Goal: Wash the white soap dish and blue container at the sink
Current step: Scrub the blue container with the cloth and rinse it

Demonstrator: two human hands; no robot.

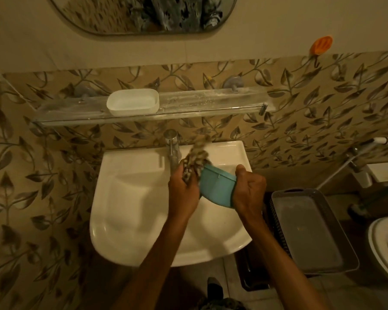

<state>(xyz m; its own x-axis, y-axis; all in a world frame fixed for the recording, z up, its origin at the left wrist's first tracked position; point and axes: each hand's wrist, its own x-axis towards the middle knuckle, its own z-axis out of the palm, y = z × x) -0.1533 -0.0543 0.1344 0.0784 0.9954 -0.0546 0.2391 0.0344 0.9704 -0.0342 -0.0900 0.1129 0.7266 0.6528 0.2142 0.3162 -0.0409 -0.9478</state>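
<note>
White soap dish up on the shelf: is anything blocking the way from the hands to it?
Nothing visible blocks it. The white rectangular soap dish sits on the clear glass shelf. Both hands are full: the left hand grips a patterned cloth, the right hand the blue plastic container.

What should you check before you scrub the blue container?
1. Right hand grips the blue container: ok.
2. Left hand holds the cloth against it: ok.
3. Container is over the sink: ok.
4. Water is running from the tap: cannot tell.
5. White soap dish sits flat on the shelf, out of the way: ok.
</note>
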